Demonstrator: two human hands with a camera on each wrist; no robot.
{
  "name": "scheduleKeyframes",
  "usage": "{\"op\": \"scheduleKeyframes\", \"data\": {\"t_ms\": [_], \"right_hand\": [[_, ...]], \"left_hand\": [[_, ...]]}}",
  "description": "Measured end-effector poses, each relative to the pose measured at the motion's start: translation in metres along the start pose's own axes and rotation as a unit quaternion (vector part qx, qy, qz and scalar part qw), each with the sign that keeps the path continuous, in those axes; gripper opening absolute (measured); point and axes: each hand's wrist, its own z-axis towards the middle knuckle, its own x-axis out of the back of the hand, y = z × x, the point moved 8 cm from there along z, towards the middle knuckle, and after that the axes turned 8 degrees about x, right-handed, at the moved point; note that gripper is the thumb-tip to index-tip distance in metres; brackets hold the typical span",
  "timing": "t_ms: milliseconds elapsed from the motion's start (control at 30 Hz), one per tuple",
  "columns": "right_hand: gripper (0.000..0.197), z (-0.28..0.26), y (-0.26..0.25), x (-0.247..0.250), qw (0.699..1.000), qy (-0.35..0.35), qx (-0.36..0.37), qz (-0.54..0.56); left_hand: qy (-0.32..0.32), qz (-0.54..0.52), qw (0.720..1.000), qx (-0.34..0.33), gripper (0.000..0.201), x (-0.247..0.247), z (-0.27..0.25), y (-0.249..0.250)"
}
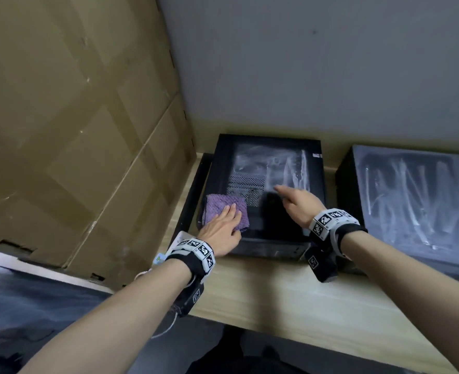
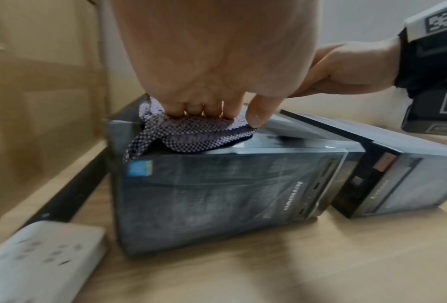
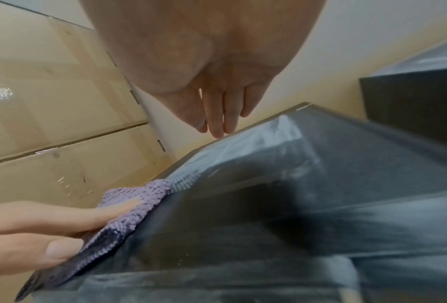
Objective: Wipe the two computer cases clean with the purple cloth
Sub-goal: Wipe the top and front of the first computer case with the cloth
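Head view: the left hand (image 1: pixel 221 230) is lying flat on the purple cloth (image 1: pixel 224 211), pressing it onto the near left corner of the left computer case (image 1: pixel 270 168), which is lying on its side on the bench (image 1: pixel 290 298). The right hand (image 1: pixel 298 202) is reaching over the same panel, fingers straight, its grip holding nothing. The right computer case (image 1: pixel 417 195) is sitting just beside, streaked with white dust.

Left wrist view: fingertips (image 2: pixel 194 108) and thumb are bearing down on the cloth at the case's top edge; a white power strip (image 2: pixel 39 258) is lying on the bench nearby.

Right wrist view: straight fingers (image 3: pixel 218 114) are hanging above the dusty panel; cardboard boxes (image 3: pixel 48 102) are standing behind.
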Motion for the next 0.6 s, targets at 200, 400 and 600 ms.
{"op": "scheduleKeyframes", "data": {"t_ms": [200, 400, 600], "right_hand": [[0.051, -0.053, 0.037, 0.008, 0.999, 0.014, -0.049, -0.005], [0.048, -0.09, 0.061, 0.011, 0.995, 0.026, -0.093, 0.017], [0.044, -0.087, 0.062, 0.012, 0.994, 0.057, -0.086, 0.02]], "left_hand": [[-0.052, 0.041, 0.994, -0.09, 0.068, -0.013, 0.017, 0.092], [-0.098, 0.058, 0.984, -0.14, 0.072, -0.024, 0.04, 0.147], [-0.137, -0.045, 0.979, -0.142, 0.07, -0.014, 0.052, 0.152]]}}
